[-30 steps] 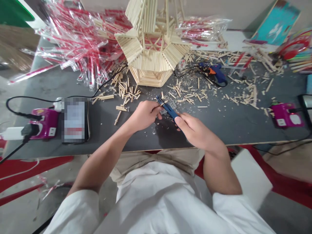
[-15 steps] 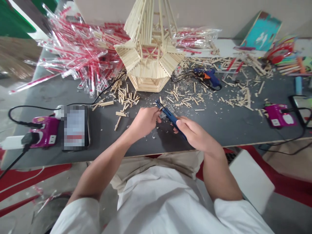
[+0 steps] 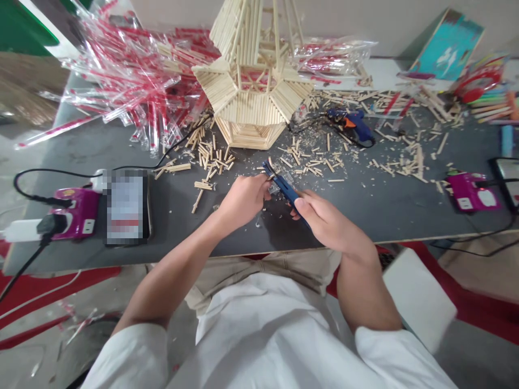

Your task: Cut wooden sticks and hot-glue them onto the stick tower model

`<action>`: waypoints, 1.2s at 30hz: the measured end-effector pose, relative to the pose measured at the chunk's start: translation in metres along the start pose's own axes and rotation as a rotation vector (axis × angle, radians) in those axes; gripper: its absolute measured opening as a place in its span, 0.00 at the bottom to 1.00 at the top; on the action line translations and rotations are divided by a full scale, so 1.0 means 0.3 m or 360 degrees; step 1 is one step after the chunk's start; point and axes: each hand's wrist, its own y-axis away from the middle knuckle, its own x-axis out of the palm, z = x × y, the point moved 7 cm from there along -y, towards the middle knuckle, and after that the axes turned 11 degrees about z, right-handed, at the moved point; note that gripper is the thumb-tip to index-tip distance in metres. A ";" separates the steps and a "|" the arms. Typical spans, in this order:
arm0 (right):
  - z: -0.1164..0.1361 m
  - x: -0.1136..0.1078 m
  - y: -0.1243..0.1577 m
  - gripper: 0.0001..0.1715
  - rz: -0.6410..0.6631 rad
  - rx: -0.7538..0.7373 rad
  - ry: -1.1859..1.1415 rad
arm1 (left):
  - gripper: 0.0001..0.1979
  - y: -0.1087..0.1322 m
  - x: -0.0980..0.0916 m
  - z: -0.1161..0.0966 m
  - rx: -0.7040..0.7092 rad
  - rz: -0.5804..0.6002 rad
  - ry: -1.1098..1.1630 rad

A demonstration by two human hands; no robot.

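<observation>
Holding a slim blue tool (image 3: 283,186) low between two bare hands, a person sits at a grey table (image 3: 182,237), and the tool lies slanted, its head pointing to 11 o'clock from the hands. It may be a cutter, but the fingers and the blur hide its working end.

The left hand (image 3: 244,201) is on the head of the tool. Its fingers (image 3: 259,189) are curled in narrow, with a pale stick end showing beside them; from this angle I cannot tell whether they pinch it. The right hand (image 3: 330,219) holds the tool's lower handle, its fingers (image 3: 304,206) closed firmly around it. A small clear plastic piece (image 3: 284,181) sits just beside the tool.

The grip suits fine work: the hands nearly touch, the forearms angle inward from the white sleeves (image 3: 130,356), and the tool stays close to the body, where small movements are easiest to control.

Around the hands, a tall hexagonal stick tower (image 3: 249,102) stands at 12 o'clock. Loose stick offcuts (image 3: 213,159) lie at 11 o'clock, with shavings scattered nearby. Red-printed plastic packs of sticks (image 3: 130,92) are heaped at 10 o'clock. A blue glue gun (image 3: 352,124) lies at 1 o'clock. Pink power strips sit at 9 o'clock (image 3: 77,213) and 3 o'clock (image 3: 470,192).
</observation>
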 end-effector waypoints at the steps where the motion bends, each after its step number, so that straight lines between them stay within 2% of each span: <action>1: 0.000 0.000 -0.002 0.26 0.0018 0.0001 0.0009 | 0.15 0.000 0.000 0.001 -0.0008 -0.0001 -0.0038; 5: -0.010 0.001 -0.009 0.27 0.0043 0.0057 -0.0087 | 0.16 0.000 0.002 0.002 -0.0007 0.0000 -0.0075; 11: 0.012 0.004 -0.003 0.26 -0.0059 0.0004 0.0042 | 0.14 0.000 0.001 -0.004 0.0003 -0.0032 -0.0185; 24: 0.013 0.003 -0.017 0.21 -0.0014 -0.0054 0.0089 | 0.13 -0.004 0.013 0.009 -0.0012 -0.0040 -0.0231; 27: 0.017 0.001 -0.018 0.17 -0.0041 -0.0073 0.0171 | 0.12 -0.005 0.018 0.011 -0.0027 -0.0043 -0.0256; 31: 0.013 0.001 -0.014 0.20 -0.0073 -0.0084 0.0223 | 0.12 -0.009 0.023 0.013 -0.0011 -0.0054 -0.0281; 36: 0.018 0.000 -0.010 0.15 -0.0073 -0.0114 0.0244 | 0.12 -0.010 0.022 0.016 0.0018 -0.0047 -0.0291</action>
